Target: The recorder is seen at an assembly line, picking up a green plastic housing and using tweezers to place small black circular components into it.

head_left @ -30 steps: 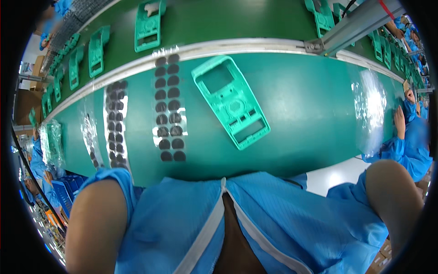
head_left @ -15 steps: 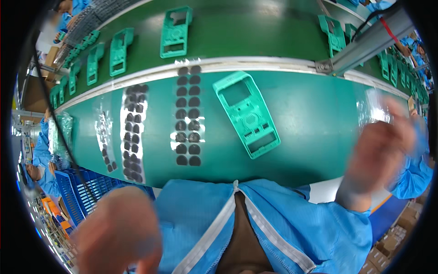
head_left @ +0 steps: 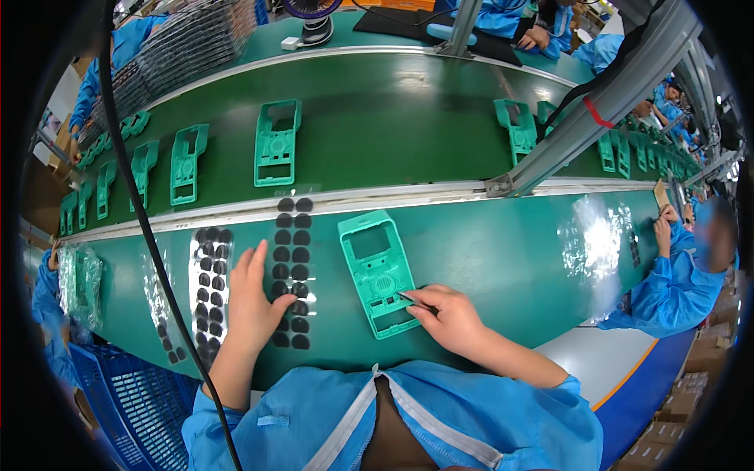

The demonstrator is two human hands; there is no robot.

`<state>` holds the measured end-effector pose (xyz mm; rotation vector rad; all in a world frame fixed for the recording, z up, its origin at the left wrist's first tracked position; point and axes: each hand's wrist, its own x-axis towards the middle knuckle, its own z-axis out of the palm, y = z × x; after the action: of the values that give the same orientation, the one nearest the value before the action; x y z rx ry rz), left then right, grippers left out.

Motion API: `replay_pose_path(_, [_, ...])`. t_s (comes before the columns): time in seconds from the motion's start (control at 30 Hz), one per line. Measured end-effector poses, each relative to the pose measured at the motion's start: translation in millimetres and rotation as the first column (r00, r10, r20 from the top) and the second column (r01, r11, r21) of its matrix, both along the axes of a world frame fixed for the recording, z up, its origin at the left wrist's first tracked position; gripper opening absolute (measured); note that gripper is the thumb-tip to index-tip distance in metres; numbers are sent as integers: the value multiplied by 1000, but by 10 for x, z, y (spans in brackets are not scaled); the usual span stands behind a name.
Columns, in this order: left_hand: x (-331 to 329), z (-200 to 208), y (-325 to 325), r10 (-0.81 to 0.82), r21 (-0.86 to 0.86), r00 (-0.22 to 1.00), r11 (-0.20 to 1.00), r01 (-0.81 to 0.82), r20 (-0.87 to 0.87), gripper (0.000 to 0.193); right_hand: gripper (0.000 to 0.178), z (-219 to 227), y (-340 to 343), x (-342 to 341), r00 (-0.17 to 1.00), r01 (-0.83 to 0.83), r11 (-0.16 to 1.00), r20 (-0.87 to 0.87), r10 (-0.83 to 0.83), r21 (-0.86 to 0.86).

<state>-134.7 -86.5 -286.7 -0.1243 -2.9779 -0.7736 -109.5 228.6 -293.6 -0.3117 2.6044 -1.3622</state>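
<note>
A light-green plastic housing (head_left: 382, 275) with a large rectangular opening lies slightly tilted on the bench in front of me. My right hand (head_left: 449, 315) is at its lower right edge, thumb and fingers pinched on a thin dark item (head_left: 407, 298) whose kind I cannot make out. To the left, a clear strip with two columns of black round pads (head_left: 301, 255) lies flat. My left hand (head_left: 255, 304) is open with fingers stretched out, its thumb over that strip's left column. Beside it is a second strip of black pads (head_left: 202, 297), partly behind the hand.
A conveyor belt (head_left: 393, 110) carries several green housings (head_left: 276, 145) beyond a white rail. A metal post (head_left: 597, 102) rises at right; a black cable (head_left: 141, 212) crosses the left. A blue crate (head_left: 149, 400) stands lower left. Co-workers sit at far right and across.
Both hands, blurred before, have come in over the bench: the right to the housing, the left to the pad strip. The view has shifted, showing more of the far side.
</note>
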Motion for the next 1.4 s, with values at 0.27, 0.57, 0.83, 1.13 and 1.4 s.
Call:
replay_pose_path(0.27, [17, -122, -239, 96, 101, 994, 990, -102, 58, 87, 21, 133, 110, -110, 965, 73, 997, -253, -74, -13])
replay_pose_path(0.57, [-566, -212, 27, 63, -131, 991, 988, -79, -118, 88, 18, 142, -94, -56, 963, 19, 986, -263, -62, -164])
replay_pose_path(0.83, [-487, -4, -58, 127, 97, 989, 986, -134, 75, 85, 14, 33, -69, 40, 974, 57, 983, -206, -93, -173])
replay_pose_path(1.13, [-338, -83, -131, 56, 862, 923, 339, -377, 382, 87, 13, 170, -77, -181, 991, 134, 825, 85, -104, -549])
replay_pose_path(1.4, [-796, -145, 4, -80, 833, 890, 401, -383, 448, 21, 46, 431, -455, -748, 992, -4, 795, 96, 79, -607])
